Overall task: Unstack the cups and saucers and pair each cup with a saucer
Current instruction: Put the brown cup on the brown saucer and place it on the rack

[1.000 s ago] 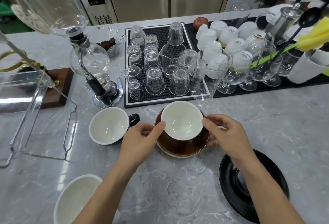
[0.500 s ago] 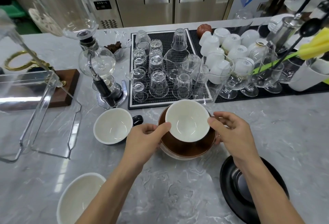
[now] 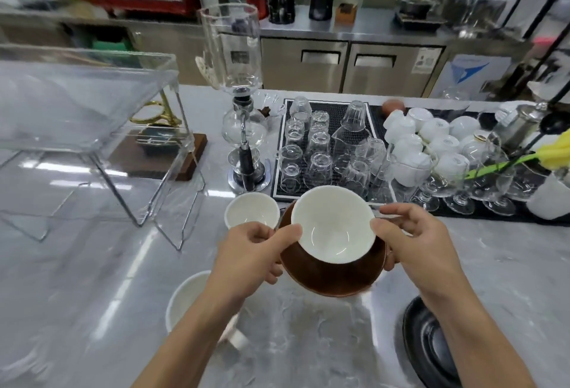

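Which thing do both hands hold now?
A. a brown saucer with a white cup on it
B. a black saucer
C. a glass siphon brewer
A: the left hand and right hand grip the edges of the brown saucer, with the white cup sitting on it.

Cup [image 3: 333, 227] and saucer [image 3: 336, 276] now lifted

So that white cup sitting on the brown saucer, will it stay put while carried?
Probably not firmly: the white cup rests loose on the brown saucer, which looks tilted. Its glossy glaze suggests it could slide. The left hand and right hand steady its rim, likely for that reason.
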Action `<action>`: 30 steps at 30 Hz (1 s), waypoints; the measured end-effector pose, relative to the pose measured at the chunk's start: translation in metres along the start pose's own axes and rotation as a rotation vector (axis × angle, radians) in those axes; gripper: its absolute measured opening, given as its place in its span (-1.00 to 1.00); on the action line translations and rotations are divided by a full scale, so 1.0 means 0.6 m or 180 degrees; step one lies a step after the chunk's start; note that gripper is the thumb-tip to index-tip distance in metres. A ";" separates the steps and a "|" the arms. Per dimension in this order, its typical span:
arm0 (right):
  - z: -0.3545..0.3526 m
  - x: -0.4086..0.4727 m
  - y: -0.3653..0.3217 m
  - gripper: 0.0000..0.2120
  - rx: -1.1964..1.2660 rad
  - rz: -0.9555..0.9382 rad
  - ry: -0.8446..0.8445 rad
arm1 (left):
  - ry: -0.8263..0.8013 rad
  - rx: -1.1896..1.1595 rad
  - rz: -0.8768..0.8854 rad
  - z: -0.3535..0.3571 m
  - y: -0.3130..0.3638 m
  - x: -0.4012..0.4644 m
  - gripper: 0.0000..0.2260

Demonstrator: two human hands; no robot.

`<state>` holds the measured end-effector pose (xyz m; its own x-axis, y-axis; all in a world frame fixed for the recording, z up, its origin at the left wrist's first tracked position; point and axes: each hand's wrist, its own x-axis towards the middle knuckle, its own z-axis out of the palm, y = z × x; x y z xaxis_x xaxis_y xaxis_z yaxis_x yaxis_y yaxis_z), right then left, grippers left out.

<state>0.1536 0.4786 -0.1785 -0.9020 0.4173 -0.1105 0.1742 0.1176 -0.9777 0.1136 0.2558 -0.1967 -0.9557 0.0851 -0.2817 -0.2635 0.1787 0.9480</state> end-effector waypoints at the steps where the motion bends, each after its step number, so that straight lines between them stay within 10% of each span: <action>1: 0.010 -0.004 -0.006 -0.81 -0.0021 -0.0013 -0.0082 | 0.0047 -0.0035 0.0010 -0.014 0.000 -0.009 -0.40; 30: 0.348 -0.147 -0.098 -0.75 -0.0196 -0.0029 -0.1753 | 0.1499 -0.0111 -0.0139 -0.375 -0.043 -0.174 -0.43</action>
<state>0.1405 0.2464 -0.1489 -0.9740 -0.1149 -0.1953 0.1732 0.1785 -0.9686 0.1907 0.0216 -0.1584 -0.8969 -0.3770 -0.2311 -0.3014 0.1386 0.9434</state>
